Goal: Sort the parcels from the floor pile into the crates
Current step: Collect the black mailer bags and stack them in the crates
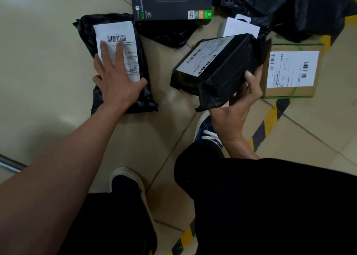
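A black plastic-wrapped parcel (87, 34) with a white barcode label lies flat on the tiled floor at the left. My left hand (116, 79) rests on it with straight, spread fingers and the thumb over its right edge. A second black-wrapped parcel (222, 65) with a white label is lifted off the floor at the centre right, tilted. My right hand (239, 107) grips its near right corner from below, thumb against its side. No crates are in view.
A cardboard box (293, 71) with a white label sits on the floor at the right. A black retail box (170, 1), a small white box (239, 27) and black bags (286, 7) lie behind. Yellow-black tape (270, 119) crosses the floor. My shoes and legs are below.
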Motion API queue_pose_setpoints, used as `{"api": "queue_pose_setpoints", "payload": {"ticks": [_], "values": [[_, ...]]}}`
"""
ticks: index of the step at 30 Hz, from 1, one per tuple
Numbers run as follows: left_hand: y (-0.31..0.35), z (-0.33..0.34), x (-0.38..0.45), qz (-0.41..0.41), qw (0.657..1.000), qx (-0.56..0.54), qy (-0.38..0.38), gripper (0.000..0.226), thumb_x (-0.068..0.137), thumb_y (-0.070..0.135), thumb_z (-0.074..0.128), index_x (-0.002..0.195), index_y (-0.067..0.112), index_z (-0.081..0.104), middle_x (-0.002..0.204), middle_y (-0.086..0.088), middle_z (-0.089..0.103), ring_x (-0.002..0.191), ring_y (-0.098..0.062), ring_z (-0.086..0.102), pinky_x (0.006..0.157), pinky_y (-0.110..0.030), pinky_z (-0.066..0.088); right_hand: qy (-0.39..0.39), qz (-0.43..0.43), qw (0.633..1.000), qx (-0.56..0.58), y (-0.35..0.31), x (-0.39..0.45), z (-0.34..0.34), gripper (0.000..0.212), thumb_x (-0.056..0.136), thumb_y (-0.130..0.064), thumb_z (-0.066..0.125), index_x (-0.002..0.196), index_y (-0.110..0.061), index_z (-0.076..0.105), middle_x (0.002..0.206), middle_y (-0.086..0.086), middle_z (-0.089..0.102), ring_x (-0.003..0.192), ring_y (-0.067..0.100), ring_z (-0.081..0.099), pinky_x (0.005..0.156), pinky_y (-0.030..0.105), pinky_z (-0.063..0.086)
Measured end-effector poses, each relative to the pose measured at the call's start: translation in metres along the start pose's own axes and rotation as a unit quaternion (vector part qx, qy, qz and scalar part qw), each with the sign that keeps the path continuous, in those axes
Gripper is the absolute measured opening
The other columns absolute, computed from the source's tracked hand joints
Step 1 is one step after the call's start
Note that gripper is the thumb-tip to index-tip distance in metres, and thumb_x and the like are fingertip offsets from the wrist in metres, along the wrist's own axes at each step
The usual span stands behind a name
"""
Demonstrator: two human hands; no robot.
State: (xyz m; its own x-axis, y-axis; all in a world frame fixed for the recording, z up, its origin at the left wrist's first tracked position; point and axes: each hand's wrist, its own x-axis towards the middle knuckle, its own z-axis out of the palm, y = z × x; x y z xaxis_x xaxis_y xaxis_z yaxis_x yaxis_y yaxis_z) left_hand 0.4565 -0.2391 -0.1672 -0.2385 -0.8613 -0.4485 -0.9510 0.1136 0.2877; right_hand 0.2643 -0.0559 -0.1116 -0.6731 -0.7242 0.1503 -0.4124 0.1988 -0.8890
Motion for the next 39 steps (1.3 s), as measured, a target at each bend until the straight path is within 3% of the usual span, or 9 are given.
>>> {"api": "queue_pose_setpoints", "payload": {"ticks": [2, 4, 9, 11, 14, 21, 28, 33, 39], "values": [[0.0, 0.0, 0.0, -0.003, 1.0, -0.002, -0.001, 0.108, 0.075, 0.051, 0.072, 0.161, 0.037, 0.008, 0.171, -0.004, -0.009, 0.154, -0.04, 0.003, 0.112, -0.058, 0.024, 0.004, -0.014, 1.0, 0.008, -0.004, -0.001, 0.0, 0.081, 0.075, 0.006, 0.083, 0.134, -0.003, 0.028, 0.15, 0.051, -0.002, 0.147, 0.0, 0.028, 0.105, 0.016, 0.042], [0.002, 0.0, -0.001, -0.003, 1.0, -0.004, -0.001, 0.107, 0.075, 0.051, 0.072, 0.161, 0.038, 0.009, 0.171, -0.003, -0.008, 0.154, -0.039, 0.003, 0.112, -0.057, 0.023, -0.001, -0.017, 1.0, 0.02, -0.006, 0.001, 0.002, 0.086, 0.072, 0.015, 0.081, 0.136, 0.01, 0.023, 0.147, 0.053, -0.003, 0.145, -0.008, 0.027, 0.103, 0.014, 0.043], [0.003, -0.001, -0.001, -0.004, 1.0, 0.005, -0.003, 0.107, 0.075, 0.052, 0.072, 0.16, 0.038, 0.009, 0.171, -0.003, -0.008, 0.154, -0.039, 0.003, 0.113, -0.059, 0.023, -0.036, -0.006, 0.999, 0.031, -0.005, 0.013, 0.022, 0.088, 0.075, 0.007, 0.086, 0.138, -0.027, 0.035, 0.16, 0.034, -0.003, 0.145, 0.047, 0.03, 0.094, 0.054, 0.056], [0.002, -0.001, -0.002, -0.004, 1.0, 0.006, -0.001, 0.108, 0.075, 0.051, 0.074, 0.161, 0.037, 0.009, 0.171, -0.003, -0.007, 0.154, -0.04, 0.003, 0.113, -0.06, 0.022, -0.039, -0.018, 0.998, 0.036, -0.004, 0.018, 0.031, 0.093, 0.075, 0.001, 0.088, 0.138, -0.042, 0.036, 0.16, 0.023, 0.001, 0.143, 0.056, 0.028, 0.094, 0.061, 0.053], [0.001, -0.001, -0.004, -0.004, 1.0, 0.002, 0.003, 0.111, 0.075, 0.05, 0.074, 0.161, 0.034, 0.006, 0.171, -0.004, -0.006, 0.154, -0.04, 0.004, 0.113, -0.061, 0.022, -0.033, -0.033, 0.999, 0.008, -0.003, 0.017, 0.031, 0.089, 0.075, -0.001, 0.088, 0.135, -0.042, 0.037, 0.158, 0.013, 0.003, 0.144, 0.056, 0.027, 0.096, 0.061, 0.052], [0.001, -0.002, -0.005, -0.005, 1.0, -0.004, 0.005, 0.112, 0.076, 0.049, 0.073, 0.162, 0.032, 0.003, 0.171, -0.003, -0.004, 0.154, -0.038, 0.004, 0.112, -0.06, 0.023, 0.002, -0.033, 0.988, -0.148, -0.005, 0.018, -0.001, 0.067, 0.082, -0.027, 0.086, 0.126, -0.015, 0.037, 0.153, 0.049, 0.004, 0.15, 0.052, 0.012, 0.118, 0.063, 0.025], [0.002, -0.004, -0.006, -0.003, 1.0, 0.0, -0.004, 0.11, 0.078, 0.05, 0.073, 0.162, 0.031, 0.004, 0.171, -0.003, -0.004, 0.154, -0.038, 0.003, 0.113, -0.06, 0.023, -0.051, -0.107, 0.941, -0.318, -0.027, 0.027, -0.017, 0.064, 0.087, -0.038, 0.078, 0.135, -0.021, 0.04, 0.156, 0.031, 0.032, 0.148, 0.05, 0.026, 0.114, 0.07, 0.017], [0.0, -0.003, -0.004, -0.001, 1.0, -0.004, -0.005, 0.109, 0.077, 0.05, 0.072, 0.162, 0.031, 0.005, 0.171, -0.003, -0.003, 0.154, -0.038, 0.002, 0.113, -0.06, 0.023, -0.072, -0.118, 0.927, -0.35, -0.027, 0.02, -0.014, 0.042, 0.096, -0.047, 0.057, 0.124, -0.017, 0.066, 0.154, 0.025, 0.04, 0.144, 0.045, 0.033, 0.111, 0.062, 0.027], [0.001, 0.001, -0.004, -0.001, 1.0, -0.007, -0.005, 0.106, 0.075, 0.052, 0.071, 0.161, 0.033, 0.011, 0.171, -0.003, -0.003, 0.154, -0.038, 0.003, 0.113, -0.059, 0.023, -0.053, -0.023, 0.928, -0.368, 0.005, 0.006, -0.002, 0.047, 0.086, -0.044, 0.077, 0.123, -0.02, 0.06, 0.15, 0.017, 0.037, 0.136, 0.037, 0.032, 0.11, 0.05, 0.031]]}}
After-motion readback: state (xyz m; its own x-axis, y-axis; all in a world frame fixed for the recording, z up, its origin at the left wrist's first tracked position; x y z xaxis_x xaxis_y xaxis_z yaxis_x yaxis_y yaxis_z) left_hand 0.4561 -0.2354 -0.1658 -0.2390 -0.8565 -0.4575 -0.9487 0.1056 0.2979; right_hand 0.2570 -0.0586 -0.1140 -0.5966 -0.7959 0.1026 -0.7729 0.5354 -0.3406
